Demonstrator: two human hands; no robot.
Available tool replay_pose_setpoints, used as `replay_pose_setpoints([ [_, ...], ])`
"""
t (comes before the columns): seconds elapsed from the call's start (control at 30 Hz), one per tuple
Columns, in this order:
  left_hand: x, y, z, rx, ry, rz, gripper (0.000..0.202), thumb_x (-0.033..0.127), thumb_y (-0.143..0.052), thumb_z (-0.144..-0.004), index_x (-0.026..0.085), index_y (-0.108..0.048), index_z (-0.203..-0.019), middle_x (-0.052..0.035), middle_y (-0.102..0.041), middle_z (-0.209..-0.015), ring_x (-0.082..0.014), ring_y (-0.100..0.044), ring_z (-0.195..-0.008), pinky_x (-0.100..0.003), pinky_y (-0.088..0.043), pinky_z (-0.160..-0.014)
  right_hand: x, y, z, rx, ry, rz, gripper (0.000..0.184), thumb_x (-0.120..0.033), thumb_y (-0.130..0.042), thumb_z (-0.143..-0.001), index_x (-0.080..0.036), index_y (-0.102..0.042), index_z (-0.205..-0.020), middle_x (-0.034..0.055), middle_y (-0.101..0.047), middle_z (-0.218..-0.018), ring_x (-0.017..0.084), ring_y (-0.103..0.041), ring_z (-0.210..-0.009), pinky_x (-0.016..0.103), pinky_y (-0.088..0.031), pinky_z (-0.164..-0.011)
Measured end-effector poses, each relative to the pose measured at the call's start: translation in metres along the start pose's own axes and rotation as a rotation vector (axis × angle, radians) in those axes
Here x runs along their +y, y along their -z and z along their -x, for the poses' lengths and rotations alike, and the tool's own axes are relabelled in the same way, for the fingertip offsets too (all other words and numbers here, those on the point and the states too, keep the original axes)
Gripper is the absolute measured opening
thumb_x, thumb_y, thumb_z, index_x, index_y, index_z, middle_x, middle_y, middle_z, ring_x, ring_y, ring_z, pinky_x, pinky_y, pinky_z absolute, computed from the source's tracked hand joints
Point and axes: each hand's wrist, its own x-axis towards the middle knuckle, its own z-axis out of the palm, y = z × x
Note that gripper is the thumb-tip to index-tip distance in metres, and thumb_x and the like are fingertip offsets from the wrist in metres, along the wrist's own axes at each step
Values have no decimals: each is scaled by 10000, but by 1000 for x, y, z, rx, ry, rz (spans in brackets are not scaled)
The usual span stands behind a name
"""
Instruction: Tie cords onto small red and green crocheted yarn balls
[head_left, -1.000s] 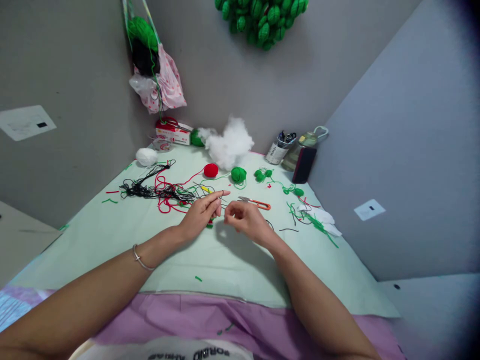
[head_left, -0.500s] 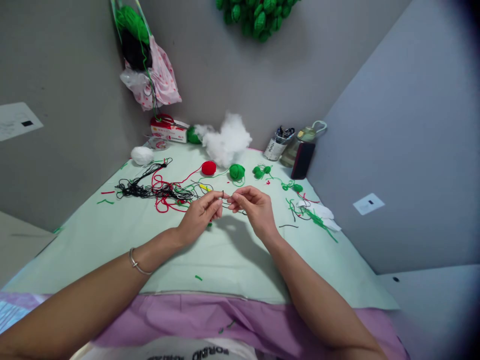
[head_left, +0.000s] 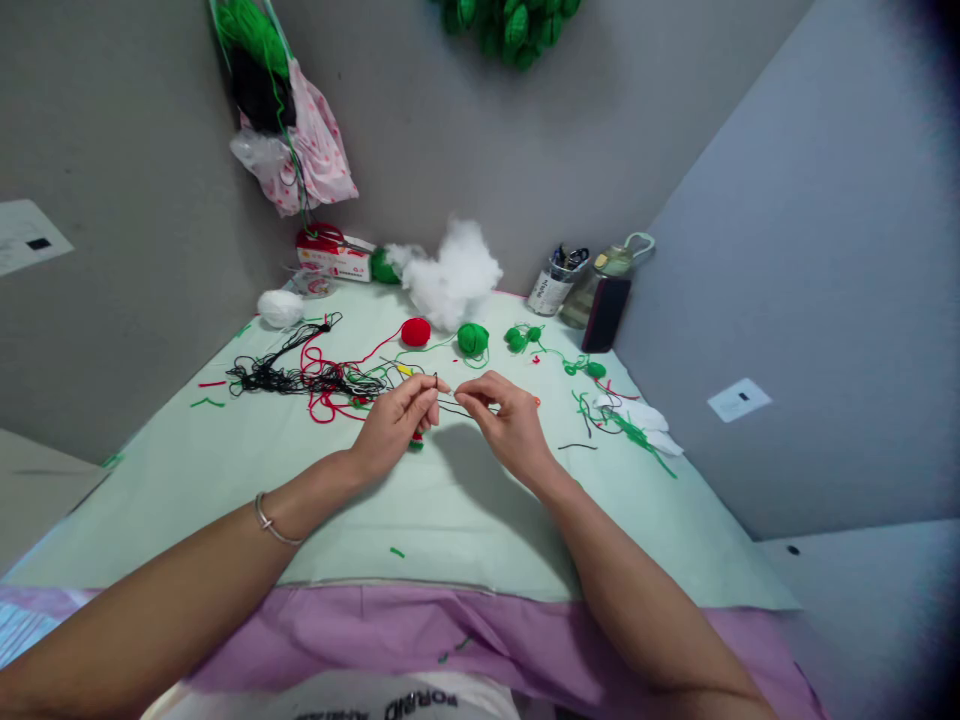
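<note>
1. In my head view, grey walls point(head_left: 420, 130) enclose a table point(head_left: 465, 530) with a pale green cover.
2. My left hand point(head_left: 394, 425) is curled, thumb against fingers, a thin black yarn strand point(head_left: 436, 381) over my index finger.
3. A small red-and-green yarn piece point(head_left: 416, 441) shows just under that hand; I can't tell whether I grip it.
4. My right hand point(head_left: 514, 425) sits just beside, apart from the left, thumb and fingertips pinched together; what's between them is too small to tell.
5. Beyond lie a loose black yarn tangle point(head_left: 277, 376), a round red yarn ball point(head_left: 415, 332) and fluffy white stuffing point(head_left: 454, 275).
</note>
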Motion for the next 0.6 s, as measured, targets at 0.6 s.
replay_pose_setpoints([
  [0.6, -15, -2, 1, -53, -211, -268, 464, 324, -409, -1033, 158, -558, -1440, 35, -543, -695, -106, -489, -611, -222, -433, -627, -5, -4, 2, -40, -143, -234, 217, -359, -646, -864, -155, -714, -893, -13, -579, -622, 109, -486, -574, 244, -372, -547],
])
